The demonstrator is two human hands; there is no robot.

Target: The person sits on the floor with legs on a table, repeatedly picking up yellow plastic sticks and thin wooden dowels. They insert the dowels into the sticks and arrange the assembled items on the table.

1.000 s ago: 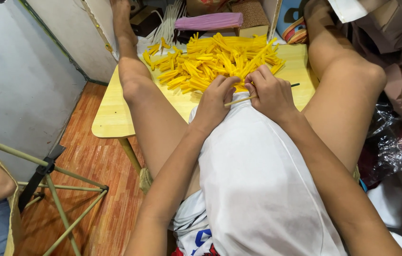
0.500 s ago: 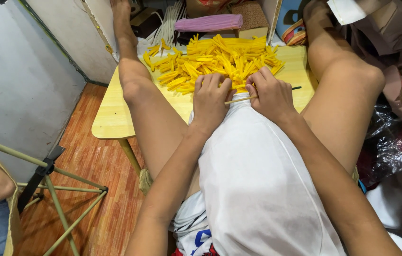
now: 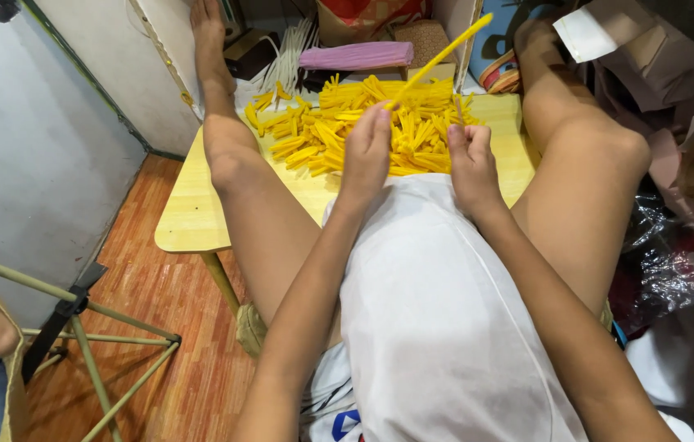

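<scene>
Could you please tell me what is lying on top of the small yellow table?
On the yellow table lies a heap of short yellow strips, with the person's legs resting along both sides. The hands and strips hide the tabletop's middle.

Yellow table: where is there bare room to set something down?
The table's near-left corner is bare, bordered by its rounded edge and the person's left leg. A narrower strip lies along the right edge beside the right leg. The middle and back are crowded with the yellow stick pile, where both hands work.
</scene>
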